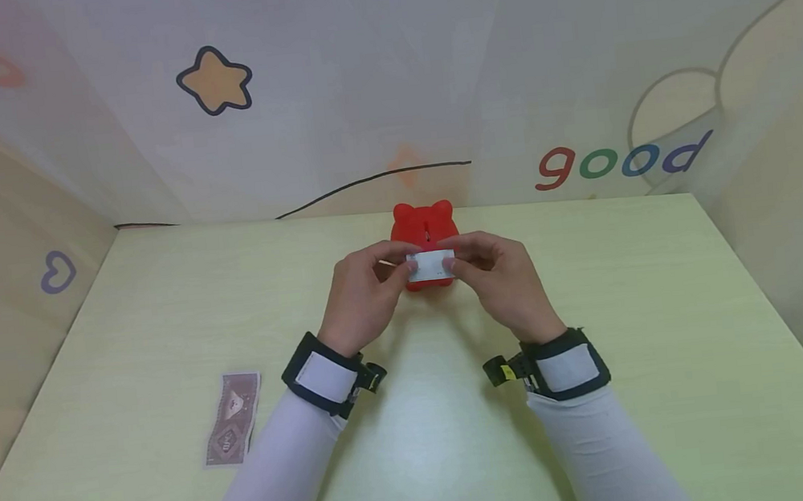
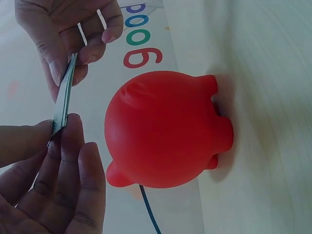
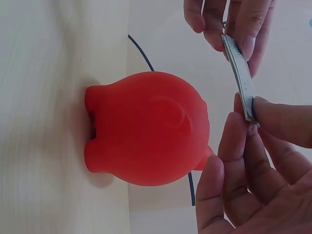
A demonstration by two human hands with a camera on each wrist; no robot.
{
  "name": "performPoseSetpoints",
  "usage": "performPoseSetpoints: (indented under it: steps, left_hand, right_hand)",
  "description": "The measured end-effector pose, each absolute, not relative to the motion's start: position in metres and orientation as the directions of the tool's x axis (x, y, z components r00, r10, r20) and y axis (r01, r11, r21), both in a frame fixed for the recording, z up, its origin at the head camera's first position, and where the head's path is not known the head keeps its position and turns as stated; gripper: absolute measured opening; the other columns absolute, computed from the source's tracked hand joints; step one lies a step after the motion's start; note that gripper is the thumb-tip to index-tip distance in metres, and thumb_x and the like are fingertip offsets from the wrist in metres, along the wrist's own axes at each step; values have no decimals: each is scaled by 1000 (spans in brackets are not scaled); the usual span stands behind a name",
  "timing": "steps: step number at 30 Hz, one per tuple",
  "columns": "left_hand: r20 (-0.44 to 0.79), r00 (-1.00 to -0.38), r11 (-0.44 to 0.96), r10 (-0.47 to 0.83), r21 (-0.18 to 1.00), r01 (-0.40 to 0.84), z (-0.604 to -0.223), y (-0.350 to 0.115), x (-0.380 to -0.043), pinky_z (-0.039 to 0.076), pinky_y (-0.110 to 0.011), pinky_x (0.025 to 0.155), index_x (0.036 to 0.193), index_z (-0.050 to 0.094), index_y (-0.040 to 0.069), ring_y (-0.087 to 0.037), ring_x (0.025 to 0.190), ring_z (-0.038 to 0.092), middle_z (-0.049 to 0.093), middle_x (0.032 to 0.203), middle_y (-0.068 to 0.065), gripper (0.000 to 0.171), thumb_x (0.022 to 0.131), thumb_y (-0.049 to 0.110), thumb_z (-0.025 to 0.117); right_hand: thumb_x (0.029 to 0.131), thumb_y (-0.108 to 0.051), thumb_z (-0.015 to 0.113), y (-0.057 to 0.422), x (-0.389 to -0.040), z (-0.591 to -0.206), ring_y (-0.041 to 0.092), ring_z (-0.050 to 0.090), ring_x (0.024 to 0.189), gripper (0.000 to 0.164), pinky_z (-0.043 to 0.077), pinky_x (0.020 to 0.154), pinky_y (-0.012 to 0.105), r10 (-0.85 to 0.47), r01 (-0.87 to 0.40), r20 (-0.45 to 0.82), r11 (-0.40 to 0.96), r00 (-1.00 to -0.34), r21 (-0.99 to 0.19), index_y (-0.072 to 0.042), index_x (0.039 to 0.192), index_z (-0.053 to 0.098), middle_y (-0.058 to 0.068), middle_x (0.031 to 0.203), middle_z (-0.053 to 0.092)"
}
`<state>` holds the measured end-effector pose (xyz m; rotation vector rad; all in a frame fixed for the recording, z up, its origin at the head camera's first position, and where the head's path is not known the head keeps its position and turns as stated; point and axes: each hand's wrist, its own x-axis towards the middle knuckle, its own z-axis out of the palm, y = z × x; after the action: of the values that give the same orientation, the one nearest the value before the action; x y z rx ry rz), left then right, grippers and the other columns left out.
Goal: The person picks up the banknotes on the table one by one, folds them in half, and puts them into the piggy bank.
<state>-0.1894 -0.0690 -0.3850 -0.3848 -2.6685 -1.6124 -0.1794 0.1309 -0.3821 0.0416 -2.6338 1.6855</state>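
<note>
Both hands hold a small folded banknote [image 1: 431,265], whitish green, up above the table. My left hand [image 1: 359,299] pinches its left end between thumb and fingers, and my right hand [image 1: 509,280] pinches the right end the same way. Several thin layers show along the note's edge [image 2: 65,100] in the left wrist view. Just behind the note, in the head view, stands a red piggy bank [image 1: 423,218] with a narrow slot in its top. The right wrist view shows the piggy bank [image 3: 146,129] upright on its feet, apart from the fingers.
A second banknote [image 1: 232,418], brownish purple and slightly creased, lies flat on the pale table [image 1: 671,337] beside my left forearm. Behind the table rises a cloth backdrop [image 1: 357,85] printed with a star and the word "good". Black bands with small cameras wrap both wrists.
</note>
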Motion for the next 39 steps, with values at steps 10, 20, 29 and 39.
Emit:
performPoseSetpoints:
  steps: [10, 20, 29, 39]
  left_hand:
    - [126, -971, 444, 205, 872, 207, -384, -69, -189, 63, -33, 79, 127, 73, 14, -22, 93, 71, 74, 117, -7, 29, 98, 19, 72]
    - [139, -968, 435, 210, 873, 220, -384, -69, -189, 61, -30, 74, 127, 74, 15, -22, 91, 70, 74, 114, -6, 29, 98, 18, 72]
    - [144, -965, 439, 218, 869, 229, -385, -70, -189, 62, -31, 75, 126, 75, 14, -21, 90, 70, 75, 112, -6, 29, 98, 18, 73]
    - [122, -965, 428, 233, 878, 214, -386, -70, -190, 63, -36, 87, 129, 73, 12, -23, 98, 73, 75, 113, -7, 35, 94, 15, 78]
  right_hand:
    - [98, -17, 72, 131, -180, -382, 26, 66, 108, 32, 60, 92, 35, -20, -32, 26, 425, -999, -905, -16, 130, 72, 7, 121, 72]
    - [99, -17, 71, 131, -180, -382, 27, 66, 109, 30, 59, 96, 47, -34, -30, 17, 401, -999, -915, -16, 129, 73, 8, 122, 72]
    - [98, -17, 72, 131, -179, -381, 27, 64, 107, 32, 59, 90, 44, -39, -31, 16, 415, -999, -909, -15, 130, 73, 9, 121, 73]
    - [94, -15, 76, 132, -180, -382, 27, 63, 106, 36, 57, 84, 35, -57, -47, 24, 448, -998, -893, -15, 130, 73, 8, 120, 71]
